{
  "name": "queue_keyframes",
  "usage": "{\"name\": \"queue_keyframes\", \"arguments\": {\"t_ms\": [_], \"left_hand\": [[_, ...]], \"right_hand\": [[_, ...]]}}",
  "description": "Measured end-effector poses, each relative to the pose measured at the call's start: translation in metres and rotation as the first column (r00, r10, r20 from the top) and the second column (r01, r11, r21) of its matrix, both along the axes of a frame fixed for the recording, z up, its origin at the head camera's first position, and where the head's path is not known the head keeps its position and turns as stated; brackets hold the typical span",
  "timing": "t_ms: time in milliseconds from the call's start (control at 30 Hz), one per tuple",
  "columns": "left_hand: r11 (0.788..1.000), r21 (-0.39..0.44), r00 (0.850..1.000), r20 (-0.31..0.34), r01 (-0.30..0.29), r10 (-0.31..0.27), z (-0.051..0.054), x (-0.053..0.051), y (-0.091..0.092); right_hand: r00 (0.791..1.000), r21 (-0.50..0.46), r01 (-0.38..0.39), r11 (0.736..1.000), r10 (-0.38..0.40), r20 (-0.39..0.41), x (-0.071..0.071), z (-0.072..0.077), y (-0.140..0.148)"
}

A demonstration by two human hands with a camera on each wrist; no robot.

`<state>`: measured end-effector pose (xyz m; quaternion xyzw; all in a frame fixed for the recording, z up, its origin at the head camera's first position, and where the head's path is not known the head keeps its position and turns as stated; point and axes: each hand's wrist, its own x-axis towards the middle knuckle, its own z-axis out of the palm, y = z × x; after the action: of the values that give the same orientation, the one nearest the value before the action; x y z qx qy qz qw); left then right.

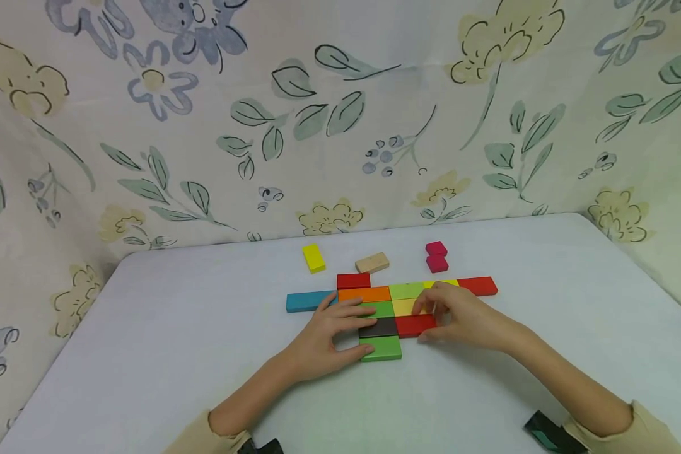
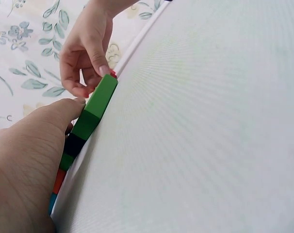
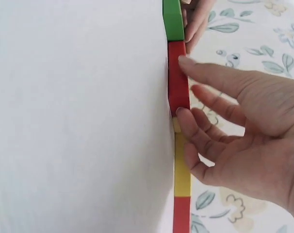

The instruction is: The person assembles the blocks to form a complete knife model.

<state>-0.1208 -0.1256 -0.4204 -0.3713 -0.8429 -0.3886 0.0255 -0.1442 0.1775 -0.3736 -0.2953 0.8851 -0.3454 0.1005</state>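
Block mosaic [image 1: 379,327], largely joined: left hand [image 1: 323,339] lies spread, right hand [image 1: 466,315] pinches red block [image 1: 415,325]; seemingly left: yellow block [image 1: 314,258], tan block [image 1: 372,262], crimson pair [image 1: 437,263].

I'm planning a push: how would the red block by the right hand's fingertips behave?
The red block looks stiff, with straight edges and flat faces. Lying flat, it would likely slide, not tip. Pushed against the adjacent black block, it would probably shift that too.
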Motion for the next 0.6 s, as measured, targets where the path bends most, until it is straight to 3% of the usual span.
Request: {"name": "queue_keyframes", "arguments": {"t_ms": [133,300,600], "left_hand": [[1.000,0.005,1.000,0.014,-0.001,0.001,-0.002,-0.001,-0.001],[1.000,0.004,1.000,0.025,-0.003,0.003,-0.003,-0.001,-0.001],[1.000,-0.005,1.000,0.014,0.009,-0.009,-0.001,-0.002,-0.001]], "right_hand": [[1.000,0.016,0.011,1.000,-0.011,0.019,-0.002,0.008,0.001],[1.000,0.016,-0.003,1.000,0.003,-0.012,-0.009,0.019,0.000],[0.997,0.032,-0.034,0.999,0.036,-0.074,-0.037,0.034,-0.015]]}}
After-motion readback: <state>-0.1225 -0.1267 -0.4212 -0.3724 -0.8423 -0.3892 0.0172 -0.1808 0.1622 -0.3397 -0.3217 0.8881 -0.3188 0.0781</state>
